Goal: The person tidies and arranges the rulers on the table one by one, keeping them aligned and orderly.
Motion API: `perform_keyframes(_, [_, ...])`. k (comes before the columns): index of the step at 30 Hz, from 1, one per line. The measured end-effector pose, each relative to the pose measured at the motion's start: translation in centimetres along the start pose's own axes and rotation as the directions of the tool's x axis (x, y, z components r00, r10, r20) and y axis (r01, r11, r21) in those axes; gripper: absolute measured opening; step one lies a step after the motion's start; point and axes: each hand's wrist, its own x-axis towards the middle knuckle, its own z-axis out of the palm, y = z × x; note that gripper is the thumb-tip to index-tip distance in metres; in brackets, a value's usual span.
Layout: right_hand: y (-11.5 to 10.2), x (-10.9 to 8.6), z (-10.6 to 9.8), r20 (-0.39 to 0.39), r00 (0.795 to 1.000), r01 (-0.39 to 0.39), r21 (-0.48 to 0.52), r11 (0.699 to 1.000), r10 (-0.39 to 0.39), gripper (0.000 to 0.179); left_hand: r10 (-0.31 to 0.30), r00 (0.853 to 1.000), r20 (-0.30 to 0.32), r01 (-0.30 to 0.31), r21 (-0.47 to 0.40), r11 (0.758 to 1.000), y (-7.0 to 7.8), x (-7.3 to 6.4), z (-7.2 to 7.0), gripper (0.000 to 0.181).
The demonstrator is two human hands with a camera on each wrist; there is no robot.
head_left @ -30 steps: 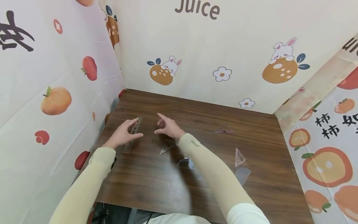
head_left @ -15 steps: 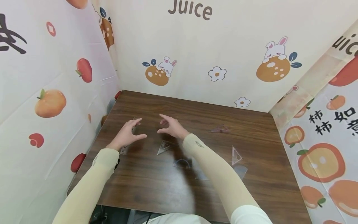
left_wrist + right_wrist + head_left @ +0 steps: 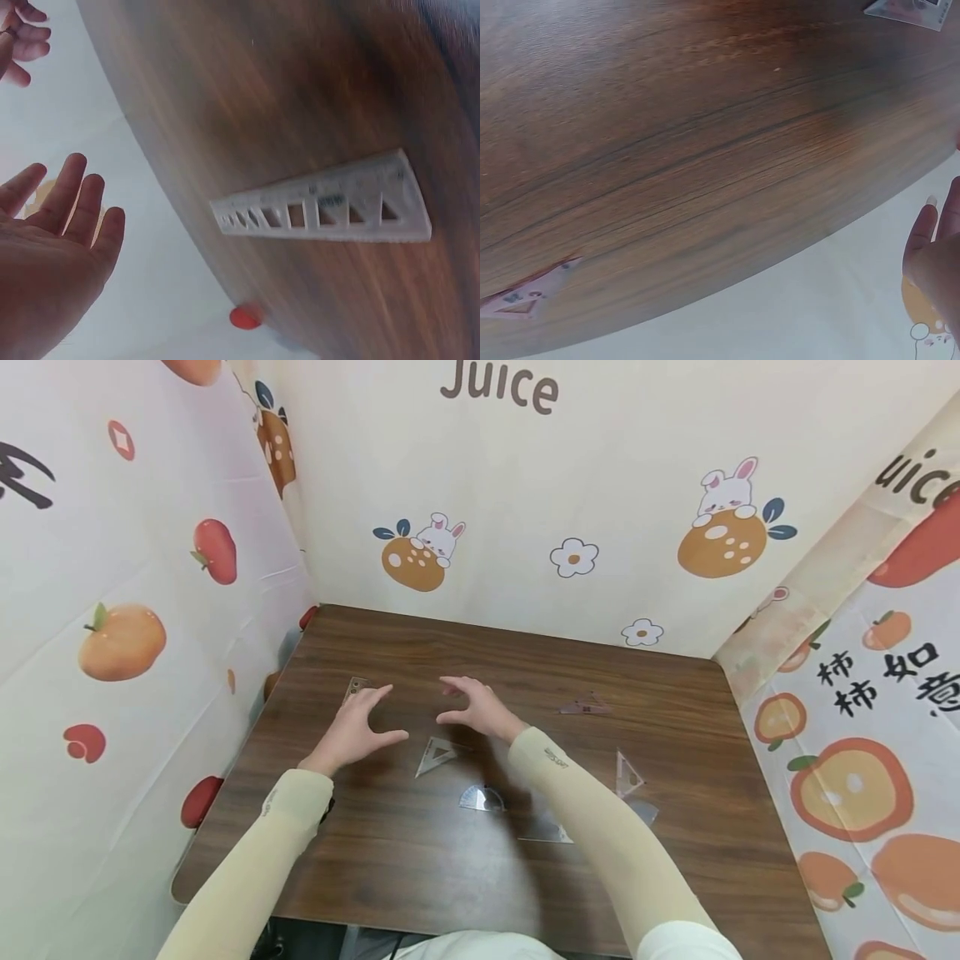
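Both hands hover over the brown table, fingers loosely spread, thumbs apart, holding nothing. In the head view my left hand point(image 3: 352, 733) overlaps a clear stencil ruler point(image 3: 356, 687), hiding most of it. The left wrist view shows that ruler point(image 3: 330, 202) lying flat with cut-out shapes, apart from the fingers. To its right, my right hand point(image 3: 482, 708) is raised above and behind a clear set square point(image 3: 435, 757). A clear protractor point(image 3: 480, 798) lies nearer the body, below the right hand.
A pinkish set square point(image 3: 588, 704) lies at the back right, with a pale triangle point(image 3: 628, 775) nearer. The right sleeve point(image 3: 600, 810) partly covers transparent flat pieces. A printed cloth wall point(image 3: 510, 585) closes the table's back; more cloth hangs at both sides.
The head view has turned slightly right. Both hands have drifted right and a little nearer the body, still raised; the protractor now shows clear of the right sleeve.
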Motion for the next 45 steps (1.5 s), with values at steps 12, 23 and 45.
perform_keyframes(12, [1.4,-2.0,0.1,0.000,1.000,0.003,-0.001,1.000,-0.003,0.077,0.034,0.999,-0.030,-0.033,0.013,0.999,0.4,-1.1,3.4,0.092])
perform_keyframes(23, [3.2,-3.5,1.2,0.003,1.000,0.004,-0.011,1.000,-0.004,0.073,0.065,0.996,-0.061,-0.064,0.007,0.998,0.6,-1.9,6.1,0.087])
perform_keyframes(45, [5.4,-5.1,3.2,0.039,0.999,0.042,-0.149,0.988,-0.037,0.063,0.054,0.996,-0.071,-0.045,0.129,0.991,0.1,-2.2,9.0,0.082])
